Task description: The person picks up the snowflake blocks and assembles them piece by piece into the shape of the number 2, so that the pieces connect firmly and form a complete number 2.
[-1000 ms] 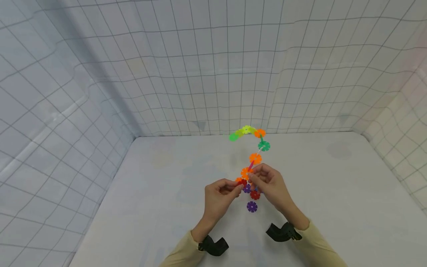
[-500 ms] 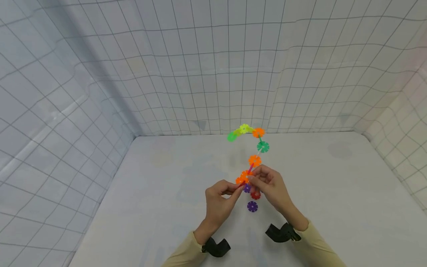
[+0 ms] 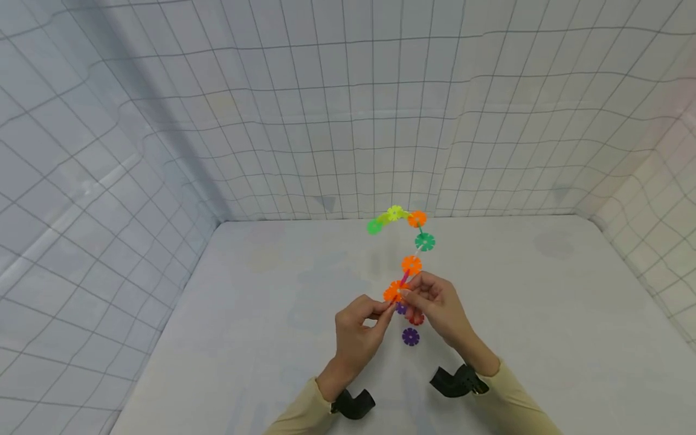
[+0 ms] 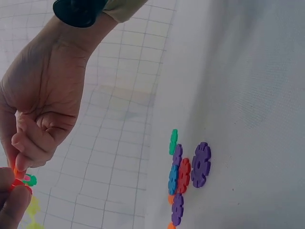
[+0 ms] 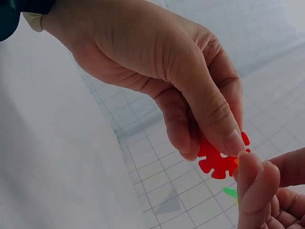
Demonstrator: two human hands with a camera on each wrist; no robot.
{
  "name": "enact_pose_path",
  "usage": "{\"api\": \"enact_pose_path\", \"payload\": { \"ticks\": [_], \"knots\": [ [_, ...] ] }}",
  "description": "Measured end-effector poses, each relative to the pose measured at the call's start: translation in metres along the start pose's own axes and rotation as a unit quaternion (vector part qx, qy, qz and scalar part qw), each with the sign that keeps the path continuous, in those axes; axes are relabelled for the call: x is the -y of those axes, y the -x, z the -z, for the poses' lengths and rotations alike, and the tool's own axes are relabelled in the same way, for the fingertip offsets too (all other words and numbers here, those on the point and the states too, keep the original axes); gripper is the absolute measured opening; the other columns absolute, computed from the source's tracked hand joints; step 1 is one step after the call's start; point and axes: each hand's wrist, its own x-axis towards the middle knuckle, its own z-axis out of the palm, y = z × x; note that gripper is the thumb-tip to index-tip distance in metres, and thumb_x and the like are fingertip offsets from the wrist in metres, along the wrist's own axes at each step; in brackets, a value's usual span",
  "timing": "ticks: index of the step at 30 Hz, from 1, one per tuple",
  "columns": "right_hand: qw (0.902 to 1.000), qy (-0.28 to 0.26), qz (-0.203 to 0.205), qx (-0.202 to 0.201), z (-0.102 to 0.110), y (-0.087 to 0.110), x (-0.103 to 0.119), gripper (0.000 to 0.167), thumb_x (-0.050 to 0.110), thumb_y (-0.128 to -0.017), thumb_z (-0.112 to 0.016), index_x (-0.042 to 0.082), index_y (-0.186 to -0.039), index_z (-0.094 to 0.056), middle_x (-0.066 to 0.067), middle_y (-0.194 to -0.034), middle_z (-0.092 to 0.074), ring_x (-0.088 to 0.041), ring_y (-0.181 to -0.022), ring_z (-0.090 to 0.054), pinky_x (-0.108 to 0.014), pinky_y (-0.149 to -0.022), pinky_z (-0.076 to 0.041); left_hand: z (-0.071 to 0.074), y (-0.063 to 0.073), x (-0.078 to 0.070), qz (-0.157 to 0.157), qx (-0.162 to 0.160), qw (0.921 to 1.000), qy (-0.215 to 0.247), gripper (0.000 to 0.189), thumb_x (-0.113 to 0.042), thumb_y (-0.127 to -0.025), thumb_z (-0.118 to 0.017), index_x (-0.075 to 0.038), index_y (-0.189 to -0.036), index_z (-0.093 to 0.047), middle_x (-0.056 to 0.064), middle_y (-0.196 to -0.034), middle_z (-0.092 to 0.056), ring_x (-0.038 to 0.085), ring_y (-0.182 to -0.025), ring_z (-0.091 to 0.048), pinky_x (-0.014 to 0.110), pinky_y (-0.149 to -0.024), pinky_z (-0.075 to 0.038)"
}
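Both hands meet at the near end of a curved chain of notched plastic discs. My left hand (image 3: 359, 332) pinches a red disc (image 5: 217, 162) between thumb and fingers. In the head view, that disc shows only as a thin edge right at the orange disc (image 3: 392, 293). My right hand (image 3: 441, 305), also in the left wrist view, pinches the chain beside this orange disc. Away from the hands, the chain curves up through another orange disc (image 3: 411, 265), a green disc (image 3: 425, 241) and a yellow-green disc (image 3: 395, 212) to a light green end disc (image 3: 374, 226).
Several loose discs lie on the white table (image 3: 261, 320) below the hands: a purple one (image 4: 201, 164), a red one (image 4: 183, 175), a blue one (image 4: 172, 179) and a green one (image 4: 173, 142). A grid-patterned wall (image 3: 348, 121) stands behind.
The red disc in my left hand has turned from face-on to edge-on and come against the orange disc. The chain has shifted slightly left and down with my right hand.
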Motion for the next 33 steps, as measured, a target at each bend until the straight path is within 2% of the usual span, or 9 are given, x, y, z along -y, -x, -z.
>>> {"api": "enact_pose_path", "payload": {
  "ticks": [2, 5, 7, 11, 16, 23, 28, 31, 33],
  "knots": [
    [0.9999, -0.007, -0.009, 0.0, -0.0001, 0.0, 0.0002, 0.014, 0.002, -0.09, -0.063, -0.008, -0.086, -0.054, -0.024, -0.068, -0.058, -0.028, -0.05, -0.056, -0.035, -0.048, -0.051, -0.0001, 0.0003, -0.0002, -0.014, 0.002, 0.9998, -0.013, 0.012, -0.011, -0.087, -0.07, -0.001, -0.08, -0.069, 0.002, -0.068, -0.059, 0.009, -0.061, -0.061, 0.019, -0.06, -0.052],
    [0.9994, -0.026, -0.022, 0.003, -0.0006, -0.0004, 0.0005, 0.015, 0.002, -0.09, -0.062, -0.009, -0.087, -0.053, -0.024, -0.07, -0.059, -0.024, -0.051, -0.058, -0.034, -0.05, -0.052, -0.0003, 0.0006, 0.0004, -0.035, -0.004, 0.9989, -0.03, 0.006, -0.001, -0.08, -0.075, -0.001, -0.081, -0.069, 0.002, -0.069, -0.057, 0.009, -0.062, -0.06, 0.018, -0.061, -0.052],
    [0.9991, -0.036, -0.024, 0.005, -0.0007, -0.0009, 0.0004, 0.016, 0.002, -0.09, -0.062, -0.01, -0.088, -0.052, -0.021, -0.071, -0.06, -0.022, -0.053, -0.059, -0.032, -0.052, -0.053, -0.0009, 0.0004, 0.0012, -0.046, -0.013, 0.9982, -0.035, 0.013, 0.006, -0.075, -0.077, 0.0, -0.083, -0.069, 0.003, -0.07, -0.057, 0.011, -0.062, -0.06, 0.019, -0.062, -0.052],
    [0.9993, -0.038, -0.003, 0.005, 0.0007, -0.0025, -0.0011, 0.015, 0.003, -0.091, -0.06, -0.01, -0.089, -0.053, -0.019, -0.072, -0.062, -0.025, -0.055, -0.061, -0.03, -0.054, -0.053, -0.0032, -0.0002, 0.0023, -0.044, -0.021, 0.9987, -0.013, 0.024, 0.012, -0.069, -0.078, 0.0, -0.088, -0.07, 0.005, -0.072, -0.057, 0.014, -0.064, -0.061, 0.022, -0.063, -0.053],
    [0.9995, -0.02, 0.025, 0.002, 0.0031, -0.0032, -0.0038, 0.013, 0.003, -0.094, -0.058, -0.01, -0.096, -0.056, -0.017, -0.073, -0.062, -0.028, -0.056, -0.059, -0.033, -0.053, -0.053, -0.0044, -0.0014, 0.0015, -0.037, -0.014, 0.999, 0.022, 0.028, 0.011, -0.066, -0.08, 0.003, -0.091, -0.071, 0.006, -0.075, -0.058, 0.014, -0.067, -0.061, 0.022, -0.064, -0.053],
    [0.9997, -0.019, 0.014, -0.005, 0.0017, -0.0029, -0.0056, 0.015, 0.006, -0.095, -0.057, -0.008, -0.1, -0.055, -0.012, -0.073, -0.061, -0.026, -0.059, -0.058, -0.036, -0.055, -0.053, -0.0034, -0.002, 0.0025, -0.059, -0.002, 0.9981, 0.015, 0.033, 0.014, -0.063, -0.08, 0.002, -0.093, -0.072, 0.006, -0.078, -0.061, 0.013, -0.068, -0.063, 0.02, -0.063, -0.052],
    [0.9996, -0.019, 0.019, -0.011, -0.0006, -0.001, -0.0041, 0.013, 0.003, -0.094, -0.057, -0.01, -0.098, -0.056, -0.024, -0.076, -0.059, -0.021, -0.06, -0.057, -0.028, -0.054, -0.051, -0.0042, 0.0002, 0.0001, -0.051, -0.001, 0.9984, 0.024, 0.029, 0.012, -0.063, -0.081, 0.004, -0.089, -0.072, 0.006, -0.077, -0.063, 0.012, -0.065, -0.061, 0.019, -0.061, -0.052],
    [0.9996, -0.013, 0.024, -0.011, -0.0005, -0.0004, -0.0033, 0.013, 0.002, -0.093, -0.059, -0.01, -0.096, -0.058, -0.025, -0.078, -0.061, -0.016, -0.059, -0.057, -0.024, -0.054, -0.049, -0.0051, 0.0004, -0.003, -0.035, -0.005, 0.9988, 0.033, 0.026, 0.011, -0.063, -0.081, 0.004, -0.086, -0.072, 0.007, -0.075, -0.064, 0.012, -0.064, -0.062, 0.021, -0.062, -0.052],
    [0.9997, -0.007, 0.02, -0.008, 0.0004, -0.0007, -0.0033, 0.013, 0.003, -0.093, -0.059, -0.009, -0.095, -0.059, -0.025, -0.078, -0.062, -0.018, -0.059, -0.058, -0.025, -0.053, -0.049, -0.0048, -0.0017, -0.0064, -0.022, -0.008, 0.999, 0.039, 0.025, 0.013, -0.063, -0.081, 0.004, -0.085, -0.071, 0.007, -0.073, -0.064, 0.014, -0.064, -0.061, 0.021, -0.061, -0.052]
  ]
}}
